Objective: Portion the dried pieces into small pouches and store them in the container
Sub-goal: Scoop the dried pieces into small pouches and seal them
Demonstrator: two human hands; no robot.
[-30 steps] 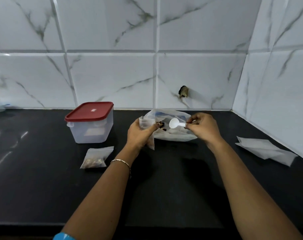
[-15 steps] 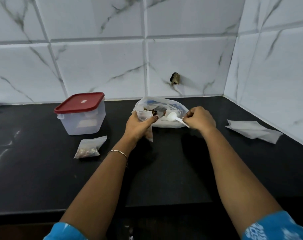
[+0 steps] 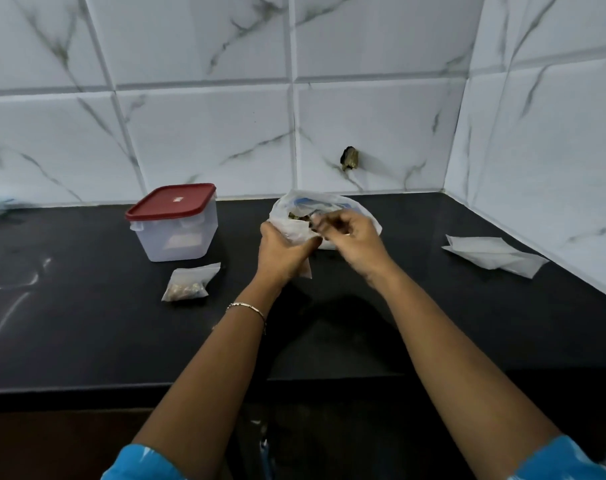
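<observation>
Two hands meet at the back-centre of the black tabletop (image 3: 86, 323), right in front of a big clear plastic bag (image 3: 332, 204) lying w/ its mouth open toward the person. Left hand (image 3: 282, 251): grip curled round a small pouch (image 3: 304, 270), thumb on one side, fingers on the other. The pouch top is up by the bag mouth and its lower corner hangs below the palm. Right hand (image 3: 355, 239): just beside the left, fingers bent in at the bag mouth. Motion blur smears the tips, so can't tell whether this grip pinches anything. Dried pieces (image 3: 298, 216), brownish, show inside the bag just above the left hand.

Container (image 3: 176, 237): clear tub w/ red lid (image 3: 171, 200) on. It stands left of the hands, well apart from them, near the tiled wall (image 3: 208, 133). Just in front of it a filled pouch (image 3: 189, 284) lies flat on the tabletop, brown bits bunched at its near end, not touching the tub. Empty pouches (image 3: 492, 254), a few loosely overlapping, lie far right near the side wall.

Thin bracelet (image 3: 247, 307) on the left wrist; blue sleeves (image 3: 138, 462) at the bottom edge. Small dark lump (image 3: 350, 158) on the wall behind the bag, can't tell what it is
</observation>
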